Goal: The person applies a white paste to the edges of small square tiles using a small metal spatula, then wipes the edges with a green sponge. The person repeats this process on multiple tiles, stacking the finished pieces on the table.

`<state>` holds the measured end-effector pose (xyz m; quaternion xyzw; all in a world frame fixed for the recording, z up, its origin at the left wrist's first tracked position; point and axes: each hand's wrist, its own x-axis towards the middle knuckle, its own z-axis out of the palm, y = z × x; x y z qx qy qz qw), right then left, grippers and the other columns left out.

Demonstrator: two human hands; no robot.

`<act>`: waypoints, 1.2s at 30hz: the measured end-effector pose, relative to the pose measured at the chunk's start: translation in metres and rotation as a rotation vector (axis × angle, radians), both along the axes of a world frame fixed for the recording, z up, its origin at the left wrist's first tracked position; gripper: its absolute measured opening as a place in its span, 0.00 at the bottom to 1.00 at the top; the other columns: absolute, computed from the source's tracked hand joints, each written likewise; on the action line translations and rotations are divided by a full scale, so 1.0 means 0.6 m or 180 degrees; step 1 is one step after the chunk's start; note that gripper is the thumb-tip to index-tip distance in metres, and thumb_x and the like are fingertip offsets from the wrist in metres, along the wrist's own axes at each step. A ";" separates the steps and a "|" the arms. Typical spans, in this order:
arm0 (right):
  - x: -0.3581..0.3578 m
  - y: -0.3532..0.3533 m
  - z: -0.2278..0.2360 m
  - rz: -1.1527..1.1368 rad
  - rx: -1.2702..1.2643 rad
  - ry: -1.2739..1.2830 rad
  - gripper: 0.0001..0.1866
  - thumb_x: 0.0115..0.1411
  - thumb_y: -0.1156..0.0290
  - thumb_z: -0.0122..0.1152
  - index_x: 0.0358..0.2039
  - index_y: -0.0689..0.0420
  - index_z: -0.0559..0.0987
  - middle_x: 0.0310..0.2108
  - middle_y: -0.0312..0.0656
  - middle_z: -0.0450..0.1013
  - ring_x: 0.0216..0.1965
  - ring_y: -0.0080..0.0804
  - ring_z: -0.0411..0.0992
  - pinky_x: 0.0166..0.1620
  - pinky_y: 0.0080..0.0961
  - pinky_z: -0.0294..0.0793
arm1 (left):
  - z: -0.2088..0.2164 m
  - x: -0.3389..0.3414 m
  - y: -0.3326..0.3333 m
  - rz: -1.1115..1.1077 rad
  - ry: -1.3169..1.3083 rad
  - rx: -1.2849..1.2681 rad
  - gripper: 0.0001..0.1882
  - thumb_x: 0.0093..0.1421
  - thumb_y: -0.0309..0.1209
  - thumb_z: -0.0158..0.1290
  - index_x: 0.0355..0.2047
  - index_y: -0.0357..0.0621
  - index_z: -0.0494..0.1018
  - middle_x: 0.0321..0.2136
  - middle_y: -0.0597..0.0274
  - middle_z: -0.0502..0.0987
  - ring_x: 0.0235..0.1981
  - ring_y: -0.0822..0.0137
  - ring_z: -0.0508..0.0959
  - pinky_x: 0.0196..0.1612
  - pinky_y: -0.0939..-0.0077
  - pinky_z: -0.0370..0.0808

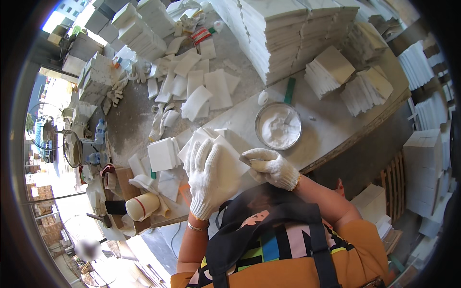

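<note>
Both my hands wear white knitted gloves. My left hand [204,175] lies with its fingers stretched out over the left part of a white square tile [228,165]; its palm side is hidden. At the tile's right corner, my right hand [272,168] is closed in a pinch on a small dark, flat piece, perhaps a scraper blade, mostly covered by the fingers. Beyond that hand stands a round bowl [278,126] of white paste or powder. Left of the tile is a small stack of white square tiles [163,153].
Tall stacks of white marbled tiles [276,38] stand at the back, with smaller stacks [330,72] at right. Loose white sheets [197,102] litter the table. A green strip [289,90] lies behind the bowl. A cream cylindrical container [142,207] sits near left, by a wooden box.
</note>
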<state>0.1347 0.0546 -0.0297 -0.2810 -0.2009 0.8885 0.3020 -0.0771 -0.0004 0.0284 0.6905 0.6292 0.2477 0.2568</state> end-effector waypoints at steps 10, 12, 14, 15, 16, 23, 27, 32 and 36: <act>0.015 0.000 -0.005 0.0025 -0.0107 0.0099 0.19 0.64 0.75 0.58 0.56 0.63 0.74 0.42 0.45 0.77 0.26 0.27 0.67 0.29 0.23 0.66 | -0.022 -0.003 0.012 -0.0038 0.0499 0.0602 0.50 0.38 0.36 0.66 0.64 0.41 0.60 0.62 0.37 0.61 0.65 0.34 0.58 0.65 0.40 0.55; 0.027 0.000 -0.009 -0.0062 -0.0144 -0.0018 0.19 0.64 0.76 0.57 0.56 0.62 0.73 0.41 0.45 0.78 0.26 0.27 0.68 0.29 0.23 0.68 | -0.013 0.003 0.014 0.0012 0.0665 0.0772 0.49 0.38 0.36 0.67 0.62 0.41 0.62 0.61 0.39 0.63 0.64 0.36 0.60 0.65 0.42 0.57; 0.028 0.004 0.024 0.0002 0.0263 -0.0759 0.20 0.65 0.74 0.58 0.57 0.62 0.74 0.38 0.44 0.79 0.30 0.27 0.74 0.34 0.23 0.73 | -0.006 0.005 0.013 0.0081 0.0801 0.0895 0.48 0.37 0.37 0.68 0.61 0.41 0.64 0.60 0.41 0.65 0.63 0.38 0.62 0.64 0.44 0.58; 0.029 0.004 0.042 0.0103 0.0563 -0.1095 0.20 0.64 0.74 0.59 0.57 0.62 0.73 0.39 0.44 0.79 0.32 0.27 0.75 0.36 0.23 0.75 | -0.005 0.007 0.013 0.0110 0.0832 0.0921 0.47 0.37 0.37 0.69 0.60 0.40 0.65 0.59 0.43 0.66 0.62 0.39 0.63 0.64 0.45 0.59; 0.027 0.005 0.052 0.0194 0.0869 -0.1425 0.21 0.64 0.73 0.60 0.57 0.63 0.73 0.39 0.44 0.79 0.34 0.27 0.77 0.38 0.23 0.76 | -0.003 0.009 0.015 0.0108 0.0842 0.0939 0.47 0.37 0.37 0.69 0.59 0.40 0.66 0.59 0.44 0.67 0.62 0.39 0.64 0.64 0.47 0.60; 0.030 -0.014 0.093 -0.0480 0.3795 -0.3192 0.17 0.58 0.73 0.64 0.48 0.59 0.79 0.35 0.48 0.80 0.34 0.38 0.80 0.37 0.31 0.78 | 0.004 0.013 0.014 0.0171 0.0846 0.0869 0.45 0.36 0.36 0.68 0.59 0.42 0.66 0.59 0.45 0.66 0.62 0.40 0.63 0.63 0.47 0.60; 0.026 -0.017 0.111 -0.0566 0.4349 -0.3483 0.17 0.56 0.72 0.64 0.47 0.56 0.79 0.30 0.45 0.80 0.28 0.42 0.79 0.31 0.34 0.78 | 0.002 0.015 0.016 0.0193 0.0808 0.0899 0.45 0.37 0.36 0.68 0.59 0.42 0.66 0.59 0.45 0.66 0.62 0.39 0.63 0.63 0.47 0.60; 0.026 -0.018 0.134 -0.0253 0.4482 -0.3631 0.17 0.56 0.74 0.64 0.48 0.59 0.79 0.31 0.48 0.80 0.28 0.43 0.79 0.32 0.34 0.78 | -0.001 0.014 0.015 0.0211 0.0748 0.0932 0.45 0.38 0.36 0.68 0.59 0.43 0.66 0.59 0.44 0.65 0.62 0.38 0.63 0.63 0.47 0.60; 0.022 -0.018 0.144 -0.0104 0.4681 -0.3732 0.18 0.56 0.73 0.65 0.48 0.59 0.79 0.33 0.47 0.80 0.28 0.42 0.79 0.32 0.34 0.78 | -0.002 0.016 0.017 0.0236 0.0759 0.0978 0.44 0.38 0.37 0.68 0.59 0.43 0.67 0.59 0.44 0.66 0.62 0.38 0.63 0.63 0.47 0.60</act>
